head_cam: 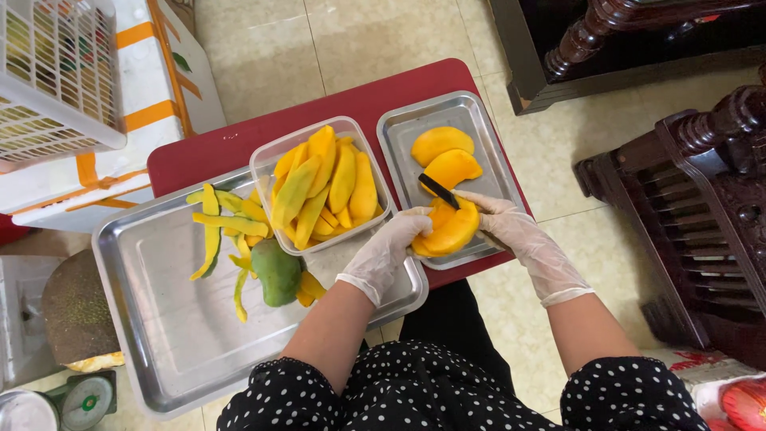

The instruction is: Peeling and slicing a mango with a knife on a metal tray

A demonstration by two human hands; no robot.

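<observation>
- The left hand (388, 249) in a glove grips a peeled mango (452, 229) over the small tray (399, 128).
- The right hand (512, 227) closes around a knife (438, 191); its handle is hidden.
- The blade tip disappears behind the fruit.

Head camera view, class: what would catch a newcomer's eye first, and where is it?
Bright peeled mango at centre right, held in the gloved left hand while the right hand draws a black knife through it over a small steel tray. Beside it, a clear tub heaped with yellow slices.
</observation>
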